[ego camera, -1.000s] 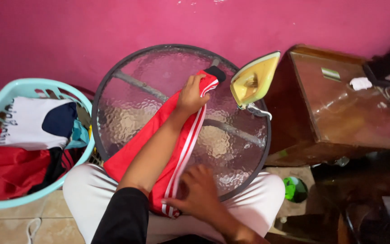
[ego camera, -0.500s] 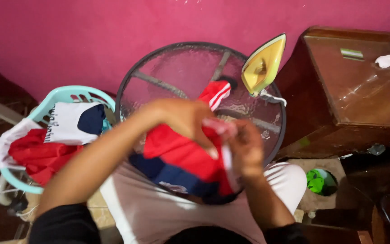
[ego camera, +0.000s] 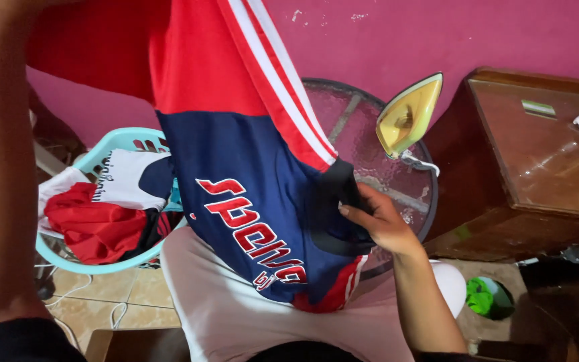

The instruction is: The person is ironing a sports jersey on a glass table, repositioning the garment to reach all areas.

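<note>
Lifted off the round glass worktop [ego camera: 397, 144] since a second ago, the red and navy jersey [ego camera: 249, 167] now hangs before you, above your lap.

You appear mid-turn, between ironing passes; next it likely needs spreading flat again, clear of the upended yellow iron [ego camera: 407, 117]. Your right hand [ego camera: 376, 221] pinches its dark collar low; your left arm reaches high, its hand out of frame, so its grip cannot be told. The laundry basket [ego camera: 112, 144] sits left.

The person wears pale pinkish-white trousers [ego camera: 236, 302] and a black short-sleeved top [ego camera: 8, 342], forearms bare.
</note>
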